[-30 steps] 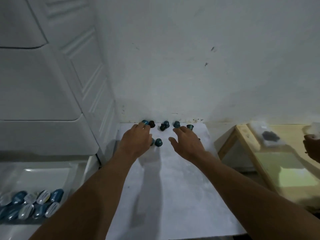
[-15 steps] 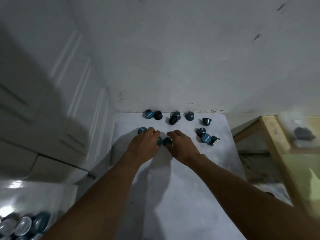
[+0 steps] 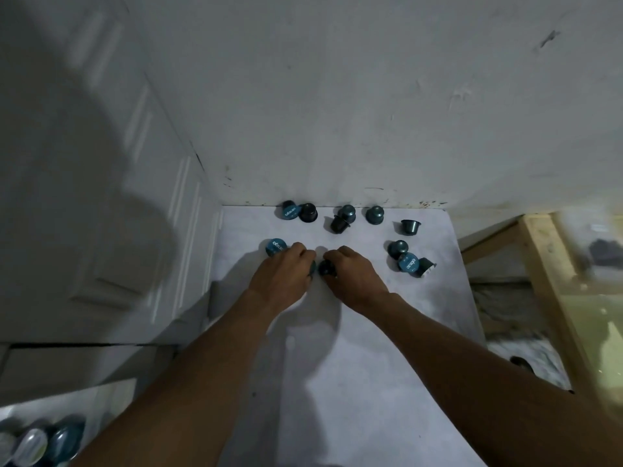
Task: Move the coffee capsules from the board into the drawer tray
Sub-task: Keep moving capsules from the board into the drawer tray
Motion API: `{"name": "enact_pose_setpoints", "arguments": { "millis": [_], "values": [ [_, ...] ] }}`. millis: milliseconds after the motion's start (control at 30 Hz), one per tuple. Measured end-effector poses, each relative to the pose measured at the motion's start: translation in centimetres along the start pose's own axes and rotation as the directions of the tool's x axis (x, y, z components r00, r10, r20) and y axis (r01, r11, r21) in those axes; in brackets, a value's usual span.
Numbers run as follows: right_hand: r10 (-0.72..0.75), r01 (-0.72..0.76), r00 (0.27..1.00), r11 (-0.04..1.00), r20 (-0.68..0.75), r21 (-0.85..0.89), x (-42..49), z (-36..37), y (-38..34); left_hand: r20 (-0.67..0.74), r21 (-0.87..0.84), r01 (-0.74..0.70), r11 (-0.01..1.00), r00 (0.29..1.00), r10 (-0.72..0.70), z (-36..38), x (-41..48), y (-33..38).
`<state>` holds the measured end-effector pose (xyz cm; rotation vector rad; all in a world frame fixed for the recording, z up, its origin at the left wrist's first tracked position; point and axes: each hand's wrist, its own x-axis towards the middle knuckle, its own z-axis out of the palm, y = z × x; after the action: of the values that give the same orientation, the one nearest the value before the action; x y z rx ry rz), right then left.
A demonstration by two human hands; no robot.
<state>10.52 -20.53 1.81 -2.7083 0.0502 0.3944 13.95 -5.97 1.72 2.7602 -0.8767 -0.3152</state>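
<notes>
The white wall (image 3: 337,96) and the panelled cabinet (image 3: 101,197) are closing in the far and left sides of the white board (image 3: 354,382), a wooden frame (image 3: 542,264) is standing at its right, and the drawer tray (image 3: 67,402) (blurred, with capsules in it) is lying low at the left past the cabinet's corner. The left hand (image 3: 283,281) is curling its fingers over a half-hidden capsule (image 3: 313,268) and the right hand (image 3: 354,281) is pinching a dark capsule (image 3: 327,268), the 2 hands nearly touching mid-board. Around them 10 loose capsules (image 3: 375,215) are lying on the board: 1 at the left fingertips, 6 along the wall, 3 clustered at the right.
</notes>
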Motion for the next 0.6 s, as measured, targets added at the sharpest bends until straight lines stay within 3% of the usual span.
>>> {"name": "enact_pose_setpoints", "arguments": {
  "millis": [400, 600],
  "values": [
    [-0.039, 0.041, 0.986, 0.999, -0.165, 0.013, -5.9, -4.5, -1.2, -0.158, -0.006, 0.058, 0.998, 0.986, -0.059, -4.7, -4.8, 3.3],
    [-0.127, 0.138, 0.956, 0.99, -0.263, 0.023, -11.5, -5.9, -1.5, -0.219, -0.092, 0.083, 0.992, 0.97, -0.102, -7.2, -9.5, 7.3]
  ]
}}
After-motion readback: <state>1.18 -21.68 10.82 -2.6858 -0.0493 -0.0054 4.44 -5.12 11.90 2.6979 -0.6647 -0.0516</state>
